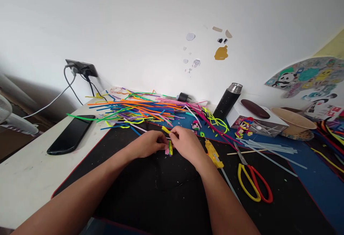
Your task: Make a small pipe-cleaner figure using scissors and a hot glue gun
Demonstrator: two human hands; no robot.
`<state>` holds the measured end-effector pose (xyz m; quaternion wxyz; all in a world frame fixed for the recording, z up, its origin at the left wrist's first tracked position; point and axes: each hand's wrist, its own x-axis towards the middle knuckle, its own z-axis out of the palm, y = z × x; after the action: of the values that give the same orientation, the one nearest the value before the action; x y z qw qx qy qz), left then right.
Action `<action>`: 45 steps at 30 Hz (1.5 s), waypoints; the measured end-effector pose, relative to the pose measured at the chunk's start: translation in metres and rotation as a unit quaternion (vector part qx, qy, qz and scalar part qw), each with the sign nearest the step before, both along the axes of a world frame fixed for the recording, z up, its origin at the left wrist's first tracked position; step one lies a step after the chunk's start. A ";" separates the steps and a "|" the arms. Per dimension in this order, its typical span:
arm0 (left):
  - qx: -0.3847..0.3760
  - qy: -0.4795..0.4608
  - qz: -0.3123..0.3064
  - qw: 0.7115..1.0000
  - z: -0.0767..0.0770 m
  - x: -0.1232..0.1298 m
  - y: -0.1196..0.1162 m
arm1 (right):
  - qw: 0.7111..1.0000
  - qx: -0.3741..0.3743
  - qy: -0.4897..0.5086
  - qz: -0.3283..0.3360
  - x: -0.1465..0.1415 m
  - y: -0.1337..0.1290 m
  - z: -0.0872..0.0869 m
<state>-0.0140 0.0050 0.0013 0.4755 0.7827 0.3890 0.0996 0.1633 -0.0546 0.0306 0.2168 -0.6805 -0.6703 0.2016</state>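
Observation:
My left hand (151, 143) and my right hand (186, 142) meet over the black mat (150, 199). Their fingers are closed round a small bundle of coloured pipe cleaners (170, 149), with pink, green and yellow pieces hanging below the fingertips. A yellow piece (165, 130) sticks out above, beside my right fingers. The middle of the bundle is hidden by the fingers. Just right of my right hand lies a yellow glue gun (213, 154). Farther right, scissors (251, 177) with one yellow and one red handle rest on the mat.
A heap of pipe cleaners (139, 109) spreads along the wall. A black phone (71, 134) lies at left. Behind the glue gun stand a black thermos (228, 100), a small figure (244, 127) and a white box (276, 123). Clear glue sticks (279, 148) lie at right.

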 end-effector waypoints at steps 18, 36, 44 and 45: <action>-0.285 -0.254 0.073 0.921 0.007 0.003 0.001 | 0.969 0.061 0.238 -0.013 0.004 -0.001 0.002; -0.180 -0.381 0.158 0.893 0.016 -0.003 0.012 | 0.952 0.096 0.287 -0.048 0.005 0.003 -0.002; -0.183 -0.417 0.152 0.877 0.015 -0.012 0.022 | 0.974 0.083 0.206 -0.046 0.000 -0.008 0.006; -0.188 -0.424 0.151 0.873 0.015 -0.012 0.022 | 0.980 0.074 0.182 -0.043 0.002 -0.013 0.005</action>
<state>-0.0263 0.0271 0.0162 0.7120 0.4929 0.2749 0.4177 0.1648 -0.0676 0.0353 0.3931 -0.6430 -0.6026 0.2624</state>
